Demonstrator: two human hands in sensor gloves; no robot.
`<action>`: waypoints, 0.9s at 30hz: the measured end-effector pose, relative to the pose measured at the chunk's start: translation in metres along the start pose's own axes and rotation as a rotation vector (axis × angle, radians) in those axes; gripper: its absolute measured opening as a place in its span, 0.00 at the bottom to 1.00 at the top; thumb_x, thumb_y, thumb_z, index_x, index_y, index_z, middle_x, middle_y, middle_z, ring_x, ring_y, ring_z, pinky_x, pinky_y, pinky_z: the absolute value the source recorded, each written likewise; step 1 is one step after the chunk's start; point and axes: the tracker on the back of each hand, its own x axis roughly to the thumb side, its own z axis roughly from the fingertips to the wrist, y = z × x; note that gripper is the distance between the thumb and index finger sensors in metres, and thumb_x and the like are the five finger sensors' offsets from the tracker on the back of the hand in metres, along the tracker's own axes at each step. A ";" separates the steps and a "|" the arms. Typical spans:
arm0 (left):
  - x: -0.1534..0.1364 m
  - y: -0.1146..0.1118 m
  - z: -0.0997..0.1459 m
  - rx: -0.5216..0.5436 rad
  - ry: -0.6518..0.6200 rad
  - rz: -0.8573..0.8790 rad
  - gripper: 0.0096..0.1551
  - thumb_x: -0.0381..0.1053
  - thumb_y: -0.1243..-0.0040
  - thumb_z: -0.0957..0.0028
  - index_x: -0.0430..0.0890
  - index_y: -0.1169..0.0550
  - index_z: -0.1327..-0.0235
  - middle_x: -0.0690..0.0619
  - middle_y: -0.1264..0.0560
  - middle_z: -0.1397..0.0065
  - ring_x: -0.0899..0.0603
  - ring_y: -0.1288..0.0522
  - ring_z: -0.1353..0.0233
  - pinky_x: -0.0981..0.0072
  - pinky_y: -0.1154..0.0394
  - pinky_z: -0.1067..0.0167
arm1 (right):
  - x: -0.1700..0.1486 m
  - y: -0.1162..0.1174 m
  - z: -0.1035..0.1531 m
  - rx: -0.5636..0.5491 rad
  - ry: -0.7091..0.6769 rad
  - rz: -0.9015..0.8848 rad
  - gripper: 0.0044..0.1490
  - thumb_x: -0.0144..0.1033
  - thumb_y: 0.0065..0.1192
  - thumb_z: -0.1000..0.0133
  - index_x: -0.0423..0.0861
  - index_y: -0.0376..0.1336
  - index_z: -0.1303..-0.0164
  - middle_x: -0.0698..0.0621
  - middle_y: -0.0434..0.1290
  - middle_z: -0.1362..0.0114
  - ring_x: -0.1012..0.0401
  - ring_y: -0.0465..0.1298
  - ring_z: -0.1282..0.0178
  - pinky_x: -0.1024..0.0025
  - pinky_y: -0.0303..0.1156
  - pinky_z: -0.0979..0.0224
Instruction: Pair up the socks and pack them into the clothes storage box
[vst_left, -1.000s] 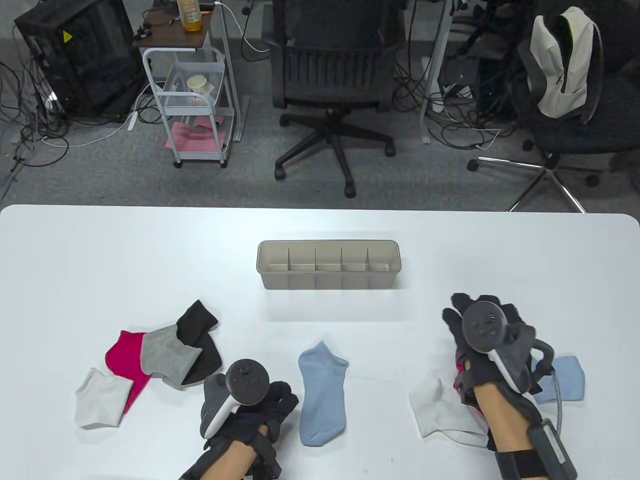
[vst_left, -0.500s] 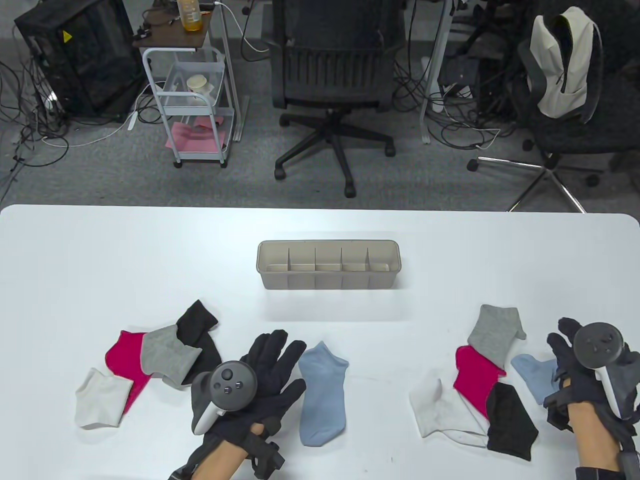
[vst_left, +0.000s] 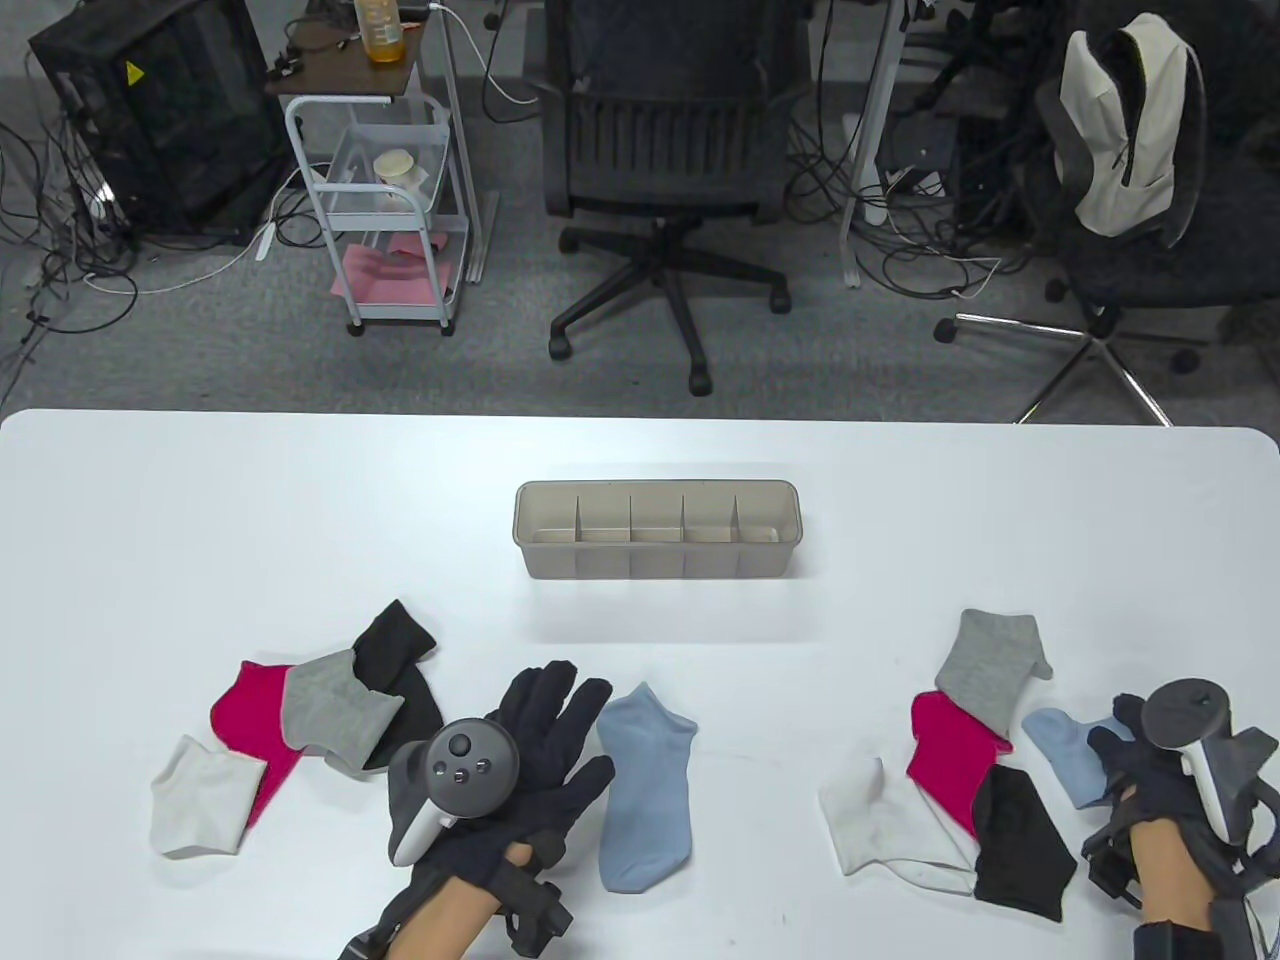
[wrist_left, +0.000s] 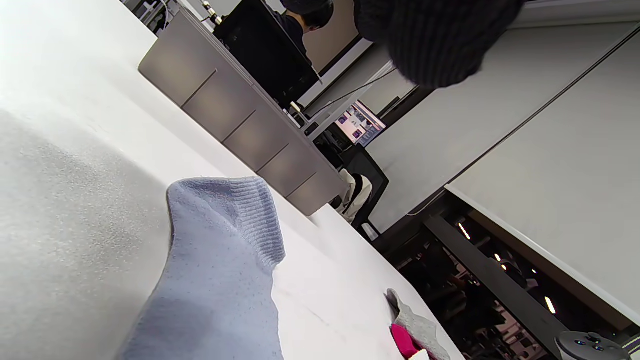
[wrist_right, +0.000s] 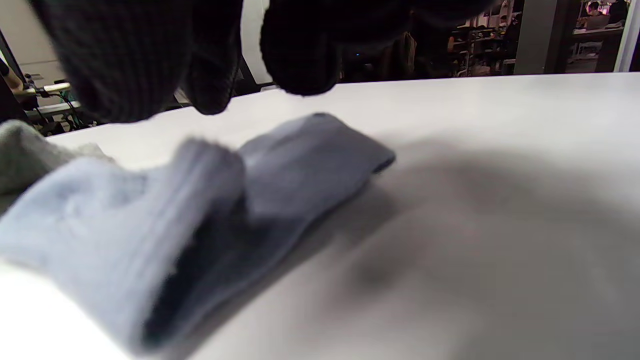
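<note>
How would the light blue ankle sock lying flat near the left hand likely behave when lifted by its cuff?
The light blue knitted ankle sock would probably droop limply, since it lies flat and thin. It looks light. Its ribbed cuff likely offers the fingers a non-slippery hold.

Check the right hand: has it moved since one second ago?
Yes. The right hand went right and toward the near edge, away from the storage box, onto the blue sock.
</note>
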 end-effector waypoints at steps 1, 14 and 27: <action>0.000 0.000 0.000 0.002 0.002 0.001 0.41 0.59 0.46 0.45 0.63 0.48 0.20 0.51 0.62 0.11 0.36 0.68 0.13 0.24 0.64 0.29 | 0.000 0.004 -0.001 0.000 0.009 0.012 0.33 0.58 0.68 0.56 0.71 0.66 0.37 0.54 0.70 0.32 0.57 0.67 0.43 0.57 0.62 0.36; -0.002 -0.001 -0.002 -0.003 0.006 0.000 0.41 0.58 0.46 0.45 0.61 0.48 0.20 0.51 0.61 0.11 0.36 0.68 0.13 0.24 0.63 0.29 | 0.005 0.019 -0.004 -0.048 -0.012 0.032 0.29 0.53 0.75 0.59 0.71 0.71 0.45 0.57 0.71 0.35 0.58 0.68 0.45 0.58 0.63 0.37; -0.002 -0.001 -0.002 -0.006 0.005 0.003 0.40 0.58 0.46 0.45 0.60 0.46 0.20 0.50 0.61 0.11 0.36 0.67 0.13 0.24 0.62 0.29 | -0.008 -0.008 0.002 -0.073 -0.014 -0.130 0.25 0.51 0.73 0.56 0.73 0.68 0.49 0.55 0.71 0.24 0.59 0.72 0.45 0.60 0.67 0.39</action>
